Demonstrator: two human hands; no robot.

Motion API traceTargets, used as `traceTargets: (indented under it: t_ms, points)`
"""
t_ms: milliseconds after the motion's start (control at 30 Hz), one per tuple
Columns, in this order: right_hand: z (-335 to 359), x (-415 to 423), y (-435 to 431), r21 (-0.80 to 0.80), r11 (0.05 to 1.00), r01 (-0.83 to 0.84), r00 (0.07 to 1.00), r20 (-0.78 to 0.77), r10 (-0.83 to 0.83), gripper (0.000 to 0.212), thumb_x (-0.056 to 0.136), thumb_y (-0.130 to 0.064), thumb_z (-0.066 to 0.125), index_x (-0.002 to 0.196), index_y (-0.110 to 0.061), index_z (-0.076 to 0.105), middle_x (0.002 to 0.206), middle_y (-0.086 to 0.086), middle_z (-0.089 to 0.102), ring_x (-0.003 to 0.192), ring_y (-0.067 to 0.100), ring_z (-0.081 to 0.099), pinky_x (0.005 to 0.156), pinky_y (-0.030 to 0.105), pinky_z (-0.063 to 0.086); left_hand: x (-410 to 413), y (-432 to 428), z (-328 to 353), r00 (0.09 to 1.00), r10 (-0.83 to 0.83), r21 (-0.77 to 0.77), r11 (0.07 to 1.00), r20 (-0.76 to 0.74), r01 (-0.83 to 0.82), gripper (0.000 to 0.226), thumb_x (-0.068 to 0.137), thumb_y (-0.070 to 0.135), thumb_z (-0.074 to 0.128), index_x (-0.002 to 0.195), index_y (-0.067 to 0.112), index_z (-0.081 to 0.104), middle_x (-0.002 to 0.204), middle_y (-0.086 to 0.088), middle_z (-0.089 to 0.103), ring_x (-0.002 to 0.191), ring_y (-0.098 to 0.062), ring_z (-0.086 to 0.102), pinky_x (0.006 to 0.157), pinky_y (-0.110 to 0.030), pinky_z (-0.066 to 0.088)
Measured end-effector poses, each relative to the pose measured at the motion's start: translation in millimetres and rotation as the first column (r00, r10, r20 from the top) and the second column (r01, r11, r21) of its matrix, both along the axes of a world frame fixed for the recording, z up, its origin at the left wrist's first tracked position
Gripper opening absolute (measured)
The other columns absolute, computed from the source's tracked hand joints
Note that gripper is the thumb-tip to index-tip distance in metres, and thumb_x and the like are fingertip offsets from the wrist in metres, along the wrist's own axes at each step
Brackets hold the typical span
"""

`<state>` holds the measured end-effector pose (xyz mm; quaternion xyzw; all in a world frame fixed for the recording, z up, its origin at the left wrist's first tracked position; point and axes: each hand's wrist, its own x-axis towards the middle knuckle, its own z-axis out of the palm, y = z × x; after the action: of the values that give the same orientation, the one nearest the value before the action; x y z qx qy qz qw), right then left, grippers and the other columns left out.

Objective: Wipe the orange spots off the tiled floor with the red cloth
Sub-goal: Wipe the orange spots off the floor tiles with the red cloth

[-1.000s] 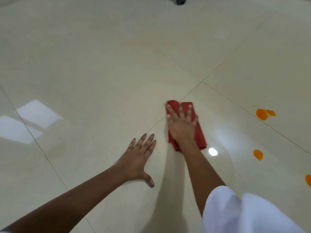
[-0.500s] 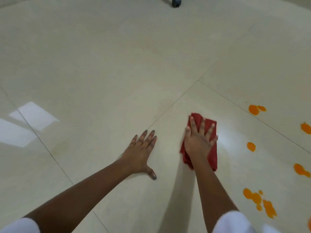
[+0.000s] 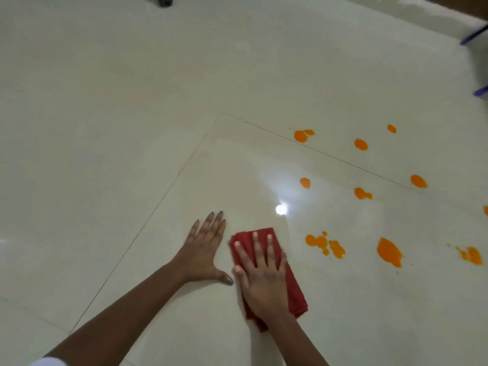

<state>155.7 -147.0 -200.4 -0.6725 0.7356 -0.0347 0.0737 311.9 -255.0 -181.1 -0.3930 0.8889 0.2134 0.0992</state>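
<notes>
My right hand presses flat on the folded red cloth, fingers spread, on the glossy cream tiled floor. My left hand lies flat on the floor just left of the cloth, fingers apart, holding nothing. Several orange spots lie to the right of the cloth. The nearest is a splattered cluster, with a large blob and a smear beyond it. Smaller orange spots sit farther back along a grout line.
A dark wheel or foot stands at the top edge. Blue furniture legs and a brown edge show at the top right corner. A bright light reflection shines on the tile ahead of the cloth.
My right hand has slid the cloth back toward me and close to my left hand. The view has swung right, bringing many more orange spots into sight.
</notes>
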Motion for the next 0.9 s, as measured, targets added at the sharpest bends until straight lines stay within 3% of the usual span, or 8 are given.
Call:
traceTargets:
  t_ms: [100,200,267,400,600,700,800,900]
  points:
    - [2.5,-27.9,17.4,0.004,0.997,-0.082,0.995,-0.048,0.082,0.051,0.093,-0.049,0.033,0.143,-0.046,0.022,0.152,-0.001,0.029,0.141,0.027,0.016,0.107,0.054,0.014,-3.9,0.0,4.3,0.997,0.011,-0.002,1.0,0.077,-0.011,0.139,0.044,0.095,0.03,0.135,0.009,-0.03,0.141,-0.005,-0.042,0.127,-0.013,-0.043,0.104,-0.038,-0.028]
    - [1.2,-47.0,8.1,0.035,0.947,0.32,0.947,-0.04,-0.318,0.051,0.092,-0.048,0.03,0.142,-0.043,0.024,0.15,0.001,0.033,0.14,0.029,0.02,0.106,0.057,0.013,-21.7,6.4,6.1,0.996,-0.012,-0.026,1.0,0.088,0.015,0.14,0.045,0.097,0.031,0.144,0.008,-0.01,0.153,-0.01,-0.018,0.137,-0.017,-0.026,0.109,-0.047,-0.016]
    - [2.1,-38.4,11.8,0.039,0.928,0.372,0.928,-0.014,-0.371,0.051,0.091,-0.047,0.029,0.142,-0.041,0.026,0.15,0.002,0.035,0.139,0.032,0.025,0.106,0.06,0.018,-41.7,10.3,5.0,0.99,-0.107,-0.009,0.994,0.092,0.108,0.132,0.05,0.095,0.033,0.146,0.01,0.002,0.155,-0.013,0.001,0.14,-0.018,-0.014,0.108,-0.048,-0.01]
    - [8.4,-48.1,67.3,0.08,0.944,0.321,0.945,0.045,-0.325,0.052,0.09,-0.046,0.031,0.142,-0.044,0.026,0.149,0.001,0.035,0.139,0.029,0.024,0.103,0.058,0.02,-78.9,6.9,7.3,0.985,-0.154,-0.043,0.987,0.082,0.158,0.134,0.049,0.092,0.033,0.134,0.013,-0.032,0.143,-0.005,-0.038,0.131,-0.018,-0.039,0.107,-0.049,-0.023]
    - [7.4,-144.6,-13.7,0.053,0.802,0.594,0.803,0.016,-0.596,0.049,0.097,-0.047,0.019,0.144,-0.045,0.003,0.158,0.002,0.007,0.144,0.028,-0.001,0.111,0.058,0.006,-81.1,-6.7,-5.9,0.983,-0.141,-0.004,0.99,0.119,0.143,0.139,0.039,0.097,0.026,0.131,0.013,-0.036,0.139,-0.001,-0.047,0.127,-0.017,-0.044,0.106,-0.052,-0.022]
    - [4.4,-120.6,-57.5,0.077,0.883,0.462,0.884,0.037,-0.466,0.049,0.097,-0.046,0.02,0.145,-0.045,0.009,0.158,0.002,0.007,0.144,0.029,-0.001,0.111,0.058,0.004,-82.5,-5.5,-9.9,0.987,-0.142,-0.003,0.99,0.079,0.143,0.139,0.04,0.097,0.026,0.134,0.012,-0.032,0.142,0.0,-0.043,0.128,-0.014,-0.043,0.105,-0.051,-0.024]
    - [5.7,-86.7,-10.4,0.004,0.975,0.224,0.974,0.016,-0.224,0.049,0.094,-0.044,0.027,0.142,-0.043,0.027,0.152,0.001,0.029,0.14,0.031,0.022,0.108,0.059,0.021,-81.1,-6.8,-7.8,0.99,-0.134,-0.004,0.991,0.046,0.134,0.138,0.043,0.098,0.027,0.136,0.012,-0.029,0.145,-0.001,-0.038,0.128,-0.011,-0.043,0.105,-0.047,-0.025]
    - [5.8,-126.4,48.2,0.019,0.961,0.275,0.961,0.005,-0.275,0.05,0.093,-0.044,0.027,0.142,-0.044,0.023,0.152,0.0,0.028,0.139,0.03,0.025,0.107,0.057,0.021,-80.8,-5.3,-6.2,0.988,-0.143,-0.024,0.989,0.061,0.144,0.135,0.048,0.096,0.032,0.138,0.015,-0.029,0.145,-0.001,-0.039,0.129,-0.013,-0.042,0.105,-0.047,-0.025]
